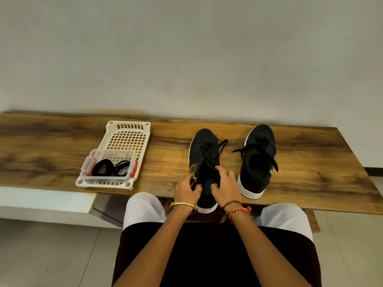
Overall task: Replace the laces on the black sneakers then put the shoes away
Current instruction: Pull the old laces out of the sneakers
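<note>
Two black shoes on table [310, 166] | left hand [187, 188] and right hand [224, 186] curl on near shoe [204, 154] | other shoe [258, 160] beside it

Black sneakers [259, 160] white-soled; white latticed tray [126, 141].

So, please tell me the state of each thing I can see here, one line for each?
Left sneaker: on the table, laces loosened, heel over the near edge.
Right sneaker: upright on the table, untied, untouched.
Left hand: grips the left sneaker's collar.
Right hand: fingers curled on the same collar.
Clear box: open, black lace coils inside, sits in the white tray.
</note>
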